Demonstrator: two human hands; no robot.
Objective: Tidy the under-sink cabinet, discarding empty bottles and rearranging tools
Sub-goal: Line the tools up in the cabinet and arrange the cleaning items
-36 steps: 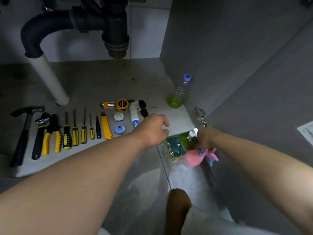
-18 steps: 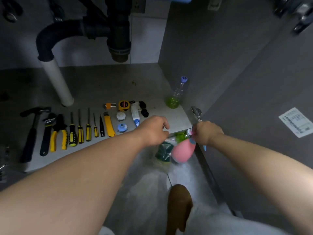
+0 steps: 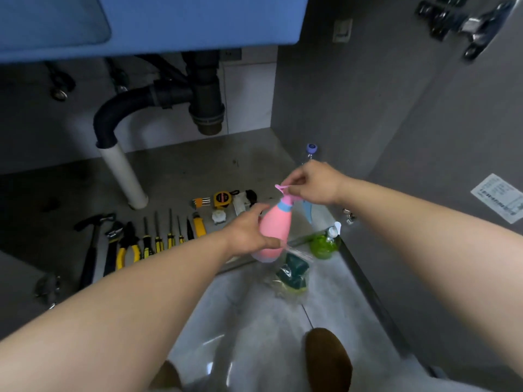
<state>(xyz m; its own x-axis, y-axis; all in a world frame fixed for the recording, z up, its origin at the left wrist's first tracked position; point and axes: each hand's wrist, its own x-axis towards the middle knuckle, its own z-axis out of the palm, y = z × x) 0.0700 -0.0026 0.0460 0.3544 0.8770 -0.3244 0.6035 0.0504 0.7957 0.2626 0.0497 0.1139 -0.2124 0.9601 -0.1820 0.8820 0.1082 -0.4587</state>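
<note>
Currently the right hand (image 3: 317, 182) pinches the pink spray bottle (image 3: 276, 230) by its head while the left hand (image 3: 249, 236) wraps its body. A slipped grip could drop it onto the sponge pack (image 3: 291, 274) and green bottle (image 3: 322, 244) below the fingers.

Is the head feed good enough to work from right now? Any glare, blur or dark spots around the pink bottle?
Head view: pink spray bottle, left hand and right hand read sharp; tool row dim but legible; glare streaks the floor tile; door hinge top right is smeared; wide-angle distortion swells everything near the frame edges.
</note>
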